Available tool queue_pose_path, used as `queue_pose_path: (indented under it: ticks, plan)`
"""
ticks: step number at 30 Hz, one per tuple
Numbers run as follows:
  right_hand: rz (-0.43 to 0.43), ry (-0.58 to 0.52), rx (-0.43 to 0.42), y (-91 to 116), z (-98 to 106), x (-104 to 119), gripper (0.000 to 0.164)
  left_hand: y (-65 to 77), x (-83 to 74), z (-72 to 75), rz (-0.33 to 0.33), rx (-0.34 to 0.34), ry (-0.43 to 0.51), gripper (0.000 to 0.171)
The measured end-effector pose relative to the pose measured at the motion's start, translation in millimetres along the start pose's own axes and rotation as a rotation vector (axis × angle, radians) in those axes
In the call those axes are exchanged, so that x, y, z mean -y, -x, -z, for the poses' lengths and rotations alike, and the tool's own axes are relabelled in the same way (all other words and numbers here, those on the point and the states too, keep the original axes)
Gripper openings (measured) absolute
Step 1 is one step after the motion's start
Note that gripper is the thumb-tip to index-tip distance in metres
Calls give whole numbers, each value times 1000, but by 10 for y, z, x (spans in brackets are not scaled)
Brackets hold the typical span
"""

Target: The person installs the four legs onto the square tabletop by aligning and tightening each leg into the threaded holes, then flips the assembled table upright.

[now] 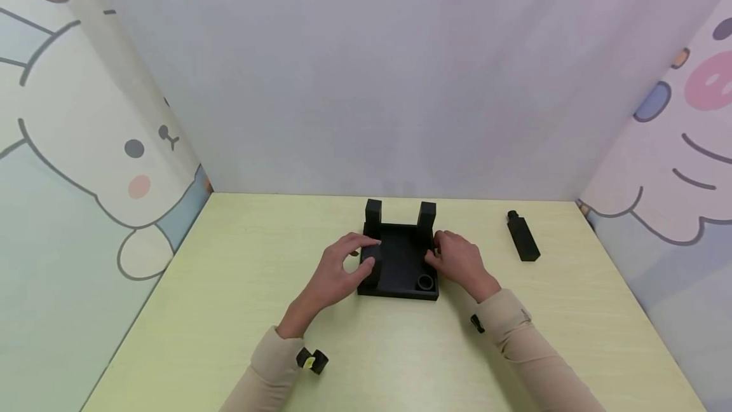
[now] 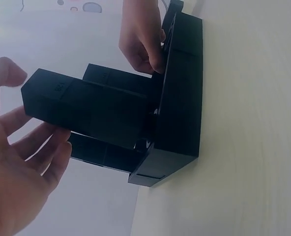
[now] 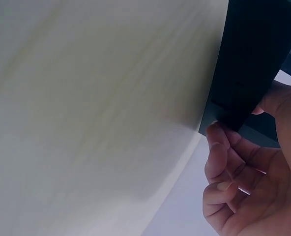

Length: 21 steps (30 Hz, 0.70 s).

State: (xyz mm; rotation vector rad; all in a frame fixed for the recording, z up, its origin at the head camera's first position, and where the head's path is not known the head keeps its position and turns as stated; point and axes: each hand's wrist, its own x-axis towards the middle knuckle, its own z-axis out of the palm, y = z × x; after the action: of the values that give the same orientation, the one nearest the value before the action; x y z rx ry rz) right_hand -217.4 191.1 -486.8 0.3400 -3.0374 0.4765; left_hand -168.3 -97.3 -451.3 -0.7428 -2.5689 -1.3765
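A shallow black square base (image 1: 402,259) lies on the table with three block-shaped legs standing up from it. A round socket (image 1: 425,282) shows at its front right corner. My left hand (image 1: 342,272) curves around the front left leg (image 2: 86,108), thumb and fingers apart; in the left wrist view the thumb is clear of the leg while some fingertips are at its side. The right hand (image 1: 459,259) pinches the right edge of the base, thumb inside and fingers outside, as the right wrist view shows. A loose black leg (image 1: 523,239) with a narrow round end lies further right.
The pale yellow table (image 1: 229,285) meets a plain light wall (image 1: 366,81) behind the base. Cartoon-printed panels (image 1: 137,145) stand along the left and right sides. Small black devices (image 1: 312,360) sit at both sleeve cuffs.
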Motion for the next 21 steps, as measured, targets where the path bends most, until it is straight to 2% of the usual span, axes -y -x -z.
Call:
queue_pose_path:
  ticks: [3,8,11,15,21]
  plan:
    - [-1,2,2,-4,-8,-6,21,0,9,-30,-26,-63,-92,36]
    - [1,7,14,-5,-18,-7,21,-14,30,-69,-148,-237,-339,47]
    - [-4,8,24,-5,-23,-4,22,-16,27,-70,-194,-303,-406,47]
    - [-7,14,28,-4,-23,1,22,-5,11,-61,-197,-312,-409,43]
    - [-10,21,29,-5,-24,4,22,4,-7,-49,-154,-245,-289,36]
